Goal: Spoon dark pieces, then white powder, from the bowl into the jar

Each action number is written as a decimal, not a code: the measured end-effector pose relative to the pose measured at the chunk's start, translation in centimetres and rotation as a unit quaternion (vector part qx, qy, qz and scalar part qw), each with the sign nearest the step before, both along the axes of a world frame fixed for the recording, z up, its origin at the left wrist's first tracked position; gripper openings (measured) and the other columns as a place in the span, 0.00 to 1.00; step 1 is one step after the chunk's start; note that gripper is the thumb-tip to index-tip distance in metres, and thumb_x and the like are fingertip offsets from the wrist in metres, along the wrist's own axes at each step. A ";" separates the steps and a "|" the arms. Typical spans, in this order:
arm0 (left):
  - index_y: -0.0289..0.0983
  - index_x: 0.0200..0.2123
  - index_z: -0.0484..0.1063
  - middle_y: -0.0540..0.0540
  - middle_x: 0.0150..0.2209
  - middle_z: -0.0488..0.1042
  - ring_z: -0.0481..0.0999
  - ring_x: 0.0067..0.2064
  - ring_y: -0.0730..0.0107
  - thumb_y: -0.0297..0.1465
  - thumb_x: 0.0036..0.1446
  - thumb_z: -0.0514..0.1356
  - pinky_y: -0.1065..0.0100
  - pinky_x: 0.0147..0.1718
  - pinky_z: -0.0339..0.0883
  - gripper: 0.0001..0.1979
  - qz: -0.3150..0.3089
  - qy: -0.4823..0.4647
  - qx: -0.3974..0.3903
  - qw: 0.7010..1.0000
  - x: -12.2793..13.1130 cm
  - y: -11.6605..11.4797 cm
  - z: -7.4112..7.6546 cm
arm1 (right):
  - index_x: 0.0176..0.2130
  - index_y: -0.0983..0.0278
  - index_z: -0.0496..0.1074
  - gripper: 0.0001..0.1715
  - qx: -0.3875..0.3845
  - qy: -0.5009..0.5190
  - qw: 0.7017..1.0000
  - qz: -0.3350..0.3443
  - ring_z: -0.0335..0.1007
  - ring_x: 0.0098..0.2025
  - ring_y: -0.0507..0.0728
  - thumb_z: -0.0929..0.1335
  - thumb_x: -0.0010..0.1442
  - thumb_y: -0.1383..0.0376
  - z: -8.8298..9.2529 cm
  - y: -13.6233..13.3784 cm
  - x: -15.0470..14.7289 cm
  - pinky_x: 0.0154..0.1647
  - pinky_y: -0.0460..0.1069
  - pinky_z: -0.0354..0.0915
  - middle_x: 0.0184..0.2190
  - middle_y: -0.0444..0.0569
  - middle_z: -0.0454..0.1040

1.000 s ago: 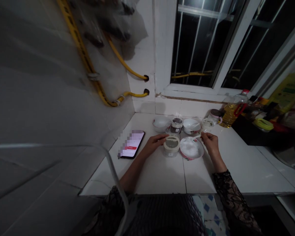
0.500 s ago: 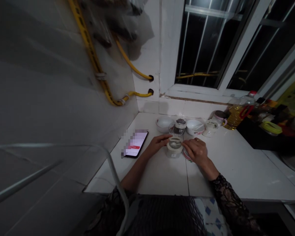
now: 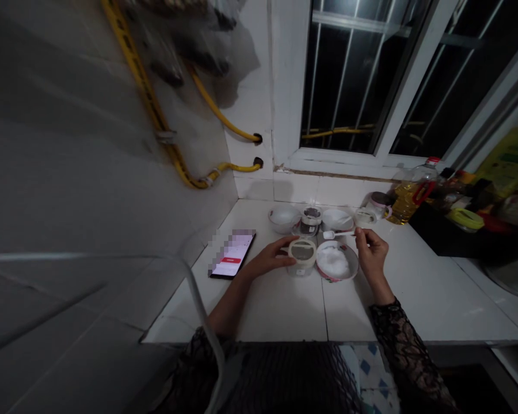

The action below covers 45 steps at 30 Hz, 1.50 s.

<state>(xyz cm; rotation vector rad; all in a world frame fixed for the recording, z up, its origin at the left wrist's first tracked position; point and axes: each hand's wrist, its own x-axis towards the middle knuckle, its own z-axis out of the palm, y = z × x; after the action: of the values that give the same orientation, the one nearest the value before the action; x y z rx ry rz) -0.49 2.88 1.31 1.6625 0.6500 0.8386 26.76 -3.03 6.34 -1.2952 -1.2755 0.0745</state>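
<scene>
My left hand (image 3: 271, 257) is wrapped round the left side of a clear jar (image 3: 301, 265) with a pale rim. Between the fingers of my right hand (image 3: 371, 253) is the handle of a small white spoon (image 3: 335, 234), held level above the counter. Just below the spoon stands a bowl (image 3: 337, 277) with a pink pattern, holding white powder (image 3: 333, 261). Behind the jar are a white bowl (image 3: 284, 218), a second clear jar (image 3: 311, 221) with dark contents, and another bowl (image 3: 334, 218) with something white resting in it.
A phone (image 3: 233, 255) with its screen lit lies on the left of the white counter (image 3: 280, 316). At the back right stand a pale-rimmed jar (image 3: 365, 217), a pink-handled jar (image 3: 379, 204), an oil bottle (image 3: 410, 192) and a black box (image 3: 435, 233) of condiments.
My right hand has moved right, taking the spoon from over the jar to above the bowl of white powder, which now shows fully. My left hand stays at the jar.
</scene>
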 end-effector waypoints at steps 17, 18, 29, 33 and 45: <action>0.37 0.55 0.69 0.38 0.58 0.71 0.71 0.57 0.52 0.38 0.46 0.70 0.57 0.52 0.69 0.32 0.006 0.004 0.007 1.000 1.4 2.7 0.8 | 0.24 0.64 0.73 0.26 -0.054 -0.045 0.996 0.050 0.58 0.23 0.51 0.64 0.59 0.47 -0.4 0.5 1.0 0.25 0.46 0.56 0.18 0.43 0.67; 0.37 0.54 0.70 0.38 0.57 0.72 0.72 0.57 0.52 0.38 0.46 0.70 0.57 0.51 0.69 0.31 0.000 0.009 0.008 1.000 1.3 2.8 1.0 | 0.25 0.64 0.73 0.25 -0.059 -0.057 0.995 0.048 0.58 0.22 0.51 0.64 0.59 0.48 -0.4 0.5 1.0 0.25 0.46 0.56 0.18 0.43 0.67; 0.36 0.51 0.76 0.38 0.55 0.75 0.73 0.56 0.51 0.44 0.50 0.67 0.55 0.53 0.68 0.27 0.035 0.015 0.034 0.999 0.9 3.3 1.1 | 0.23 0.62 0.71 0.25 -0.081 -0.210 0.974 0.019 0.61 0.21 0.52 0.61 0.62 0.51 -0.8 0.3 0.7 0.26 0.47 0.54 0.18 0.47 0.71; 0.36 0.50 0.77 0.40 0.54 0.76 0.73 0.55 0.52 0.46 0.52 0.64 0.57 0.53 0.68 0.27 0.067 0.012 0.044 0.997 0.9 3.1 0.6 | 0.20 0.61 0.68 0.26 -0.121 -0.195 0.973 0.033 0.60 0.20 0.52 0.61 0.61 0.50 -1.6 0.7 0.4 0.24 0.46 0.52 0.16 0.45 0.68; 0.36 0.53 0.75 0.39 0.55 0.76 0.75 0.52 0.54 0.47 0.53 0.63 0.61 0.47 0.71 0.29 0.101 0.008 0.058 0.993 1.3 2.7 -0.2 | 0.17 0.61 0.64 0.27 -0.162 -0.111 0.979 0.062 0.55 0.20 0.51 0.63 0.56 0.47 -2.0 1.4 0.8 0.22 0.46 0.51 0.14 0.42 0.62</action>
<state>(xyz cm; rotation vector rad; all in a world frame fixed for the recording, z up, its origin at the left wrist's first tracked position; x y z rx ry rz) 0.77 5.58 1.10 1.7276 0.8027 1.0244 27.56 -1.66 4.39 -1.5311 -1.5846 0.2398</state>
